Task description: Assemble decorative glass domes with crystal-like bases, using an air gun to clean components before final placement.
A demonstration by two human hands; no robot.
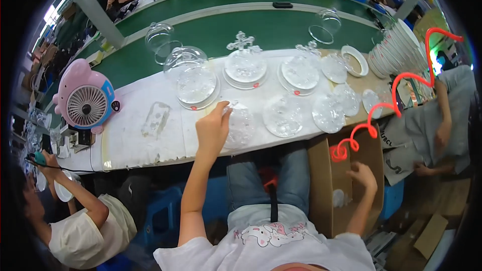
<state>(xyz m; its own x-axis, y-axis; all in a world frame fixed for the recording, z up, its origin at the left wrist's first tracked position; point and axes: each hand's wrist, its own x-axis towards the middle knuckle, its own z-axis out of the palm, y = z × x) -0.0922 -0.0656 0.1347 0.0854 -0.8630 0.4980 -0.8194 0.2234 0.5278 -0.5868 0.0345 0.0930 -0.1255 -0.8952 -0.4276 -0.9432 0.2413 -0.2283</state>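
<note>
1. Here's the disc [242,129], clear and round, lying by the bench's [129,115] front edge, left of the middle.
2. And the left hand [212,129] is right on it: the disc lies just to that hand's right, fingertips at its back-left rim. It's round, so no long axis to read.
3. Thumb and forefinger come close together there; whether they pinch the rim or a small clear bit, I can't tell.
4. Right hand [364,176], much farther off, hangs past the front edge over the box [321,175], fingers loosely curled; no telling whether they hold anything.
5. Along the front edge, rightward from the disc: a second disc [282,119], then a third [328,114].
6. Behind them, three stacks: left [196,88], middle [245,66], right [299,73].
7. Farther out, the fan [86,95] guards the back-left corner, white rings [396,52] lean at the back-right, and the red hose [374,130] coils down toward the box.
</note>
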